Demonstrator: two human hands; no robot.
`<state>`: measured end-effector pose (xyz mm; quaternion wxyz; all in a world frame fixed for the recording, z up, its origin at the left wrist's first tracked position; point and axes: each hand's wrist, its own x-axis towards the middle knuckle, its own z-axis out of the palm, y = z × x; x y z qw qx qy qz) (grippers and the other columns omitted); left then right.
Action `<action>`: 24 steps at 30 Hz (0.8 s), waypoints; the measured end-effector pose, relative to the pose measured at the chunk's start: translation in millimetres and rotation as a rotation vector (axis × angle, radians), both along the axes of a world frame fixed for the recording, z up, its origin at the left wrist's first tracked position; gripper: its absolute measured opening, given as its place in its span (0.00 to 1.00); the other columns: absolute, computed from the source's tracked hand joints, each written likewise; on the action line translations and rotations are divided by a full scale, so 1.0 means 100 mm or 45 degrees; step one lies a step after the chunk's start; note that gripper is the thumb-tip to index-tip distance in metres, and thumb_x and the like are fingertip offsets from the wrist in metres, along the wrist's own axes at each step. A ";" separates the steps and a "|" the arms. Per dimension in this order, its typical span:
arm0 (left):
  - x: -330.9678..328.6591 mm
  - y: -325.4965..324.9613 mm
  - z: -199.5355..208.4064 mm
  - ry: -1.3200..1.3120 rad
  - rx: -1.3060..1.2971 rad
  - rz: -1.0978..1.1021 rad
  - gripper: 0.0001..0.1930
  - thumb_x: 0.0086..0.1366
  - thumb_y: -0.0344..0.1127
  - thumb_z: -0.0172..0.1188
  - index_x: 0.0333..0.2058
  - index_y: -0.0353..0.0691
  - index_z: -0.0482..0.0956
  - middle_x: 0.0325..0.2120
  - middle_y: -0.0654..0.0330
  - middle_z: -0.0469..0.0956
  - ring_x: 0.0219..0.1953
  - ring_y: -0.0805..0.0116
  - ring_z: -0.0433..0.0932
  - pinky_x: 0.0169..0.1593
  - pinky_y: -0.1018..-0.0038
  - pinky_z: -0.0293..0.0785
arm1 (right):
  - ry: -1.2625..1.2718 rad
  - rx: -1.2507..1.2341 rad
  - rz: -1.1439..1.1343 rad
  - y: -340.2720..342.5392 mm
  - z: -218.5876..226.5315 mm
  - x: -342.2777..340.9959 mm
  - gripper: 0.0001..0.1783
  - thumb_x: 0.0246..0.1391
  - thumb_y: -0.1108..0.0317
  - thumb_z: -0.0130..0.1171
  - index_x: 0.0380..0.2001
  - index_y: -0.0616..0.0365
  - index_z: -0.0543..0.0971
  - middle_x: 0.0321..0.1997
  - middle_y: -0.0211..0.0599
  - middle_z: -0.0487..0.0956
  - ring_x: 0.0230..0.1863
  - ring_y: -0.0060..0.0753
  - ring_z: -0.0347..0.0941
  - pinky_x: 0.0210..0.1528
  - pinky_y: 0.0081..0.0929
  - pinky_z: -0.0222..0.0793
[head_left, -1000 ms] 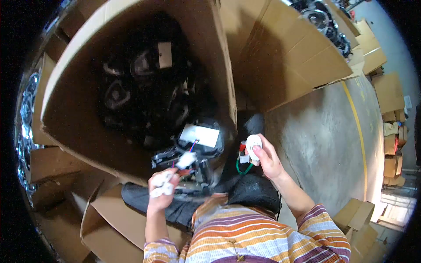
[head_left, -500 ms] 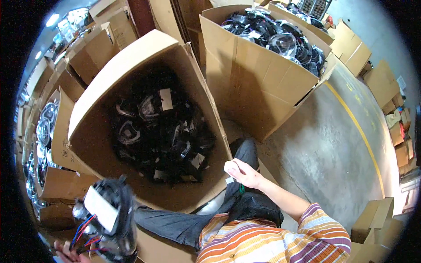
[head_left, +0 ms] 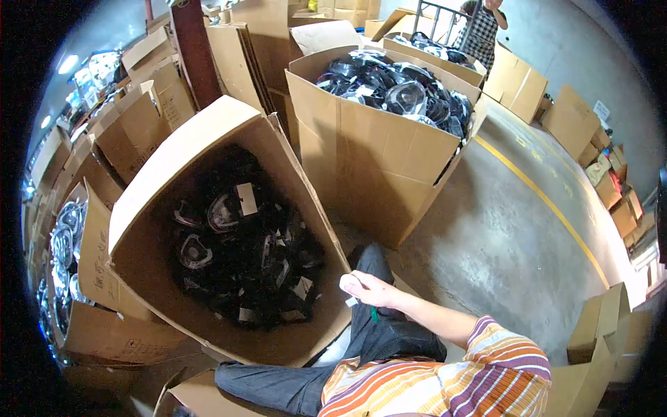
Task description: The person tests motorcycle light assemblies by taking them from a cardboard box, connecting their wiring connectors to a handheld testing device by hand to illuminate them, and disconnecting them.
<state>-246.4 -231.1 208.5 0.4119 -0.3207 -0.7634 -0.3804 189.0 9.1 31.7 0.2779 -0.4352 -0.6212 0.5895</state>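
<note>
My right hand (head_left: 369,289) is above my knee, beside the near right edge of a large open cardboard box (head_left: 163,163). Its fingers are curled, with something whitish at their tips and a small white tag below; what they hold I cannot make out. My left hand is out of view. Inside the box, in deep shadow, lie many black lamp units (head_left: 195,251) with clear lenses, some with white paper labels (head_left: 246,199).
Another tall box (head_left: 347,139) behind is heaped with lamp units in clear plastic (head_left: 406,99). More filled boxes (head_left: 97,278) stand at left. A person (head_left: 481,38) stands at the far back. A yellow line (head_left: 542,198) crosses the concrete floor at right.
The black lamp unit with coloured wires and a white label, in my left hand at lower left, has left the view with that hand. My view has shifted upward; my right hand keeps its pose.
</note>
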 end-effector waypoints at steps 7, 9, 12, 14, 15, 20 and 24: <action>-0.34 -0.04 -0.64 -0.171 -0.110 -0.073 0.15 0.53 0.40 0.41 0.22 0.34 0.69 0.20 0.53 0.69 0.23 0.63 0.68 0.25 0.75 0.64 | -0.105 0.063 -0.060 -0.04 0.16 -0.01 0.12 0.48 0.58 0.43 0.26 0.57 0.63 0.18 0.25 0.62 0.19 0.15 0.56 0.19 0.14 0.55; -0.57 -0.12 -0.96 -0.227 -0.153 -0.094 0.15 0.53 0.40 0.41 0.22 0.33 0.70 0.20 0.53 0.69 0.23 0.63 0.68 0.25 0.75 0.64 | -0.188 0.094 -0.071 -0.07 0.18 -0.01 0.13 0.48 0.58 0.43 0.26 0.57 0.63 0.17 0.25 0.62 0.18 0.16 0.57 0.19 0.15 0.55; -0.83 -0.29 -1.41 -0.309 -0.209 -0.118 0.14 0.52 0.39 0.42 0.22 0.33 0.70 0.20 0.53 0.69 0.23 0.63 0.68 0.25 0.74 0.64 | -0.191 0.086 -0.136 -0.05 0.22 0.01 0.12 0.48 0.59 0.43 0.26 0.57 0.63 0.17 0.25 0.62 0.18 0.16 0.56 0.19 0.14 0.55; -0.90 -0.32 -1.63 -0.362 -0.231 -0.125 0.14 0.52 0.39 0.42 0.21 0.33 0.70 0.20 0.52 0.70 0.23 0.63 0.68 0.25 0.74 0.64 | -0.131 0.069 -0.212 -0.07 0.27 0.03 0.11 0.48 0.60 0.43 0.27 0.57 0.63 0.17 0.25 0.61 0.17 0.15 0.55 0.18 0.13 0.54; -0.91 -0.32 -1.72 -0.383 -0.244 -0.124 0.14 0.52 0.39 0.42 0.21 0.33 0.70 0.20 0.52 0.70 0.23 0.63 0.68 0.25 0.74 0.64 | -0.137 0.073 -0.216 -0.04 0.27 0.07 0.11 0.48 0.60 0.43 0.27 0.57 0.63 0.17 0.25 0.61 0.17 0.15 0.55 0.18 0.13 0.54; -1.02 -0.42 -2.10 -0.476 -0.335 -0.129 0.13 0.51 0.38 0.43 0.21 0.33 0.70 0.20 0.52 0.70 0.23 0.62 0.68 0.26 0.74 0.65 | -0.054 0.139 -0.444 0.04 0.19 0.28 0.11 0.48 0.61 0.43 0.29 0.58 0.64 0.18 0.23 0.61 0.17 0.12 0.54 0.17 0.11 0.51; -1.12 -0.53 -2.28 -0.529 -0.411 -0.128 0.13 0.51 0.37 0.44 0.20 0.32 0.70 0.20 0.51 0.70 0.23 0.62 0.69 0.26 0.74 0.65 | 0.031 0.080 -0.546 0.04 0.34 0.35 0.09 0.50 0.63 0.40 0.24 0.57 0.63 0.15 0.20 0.58 0.14 0.11 0.50 0.16 0.10 0.49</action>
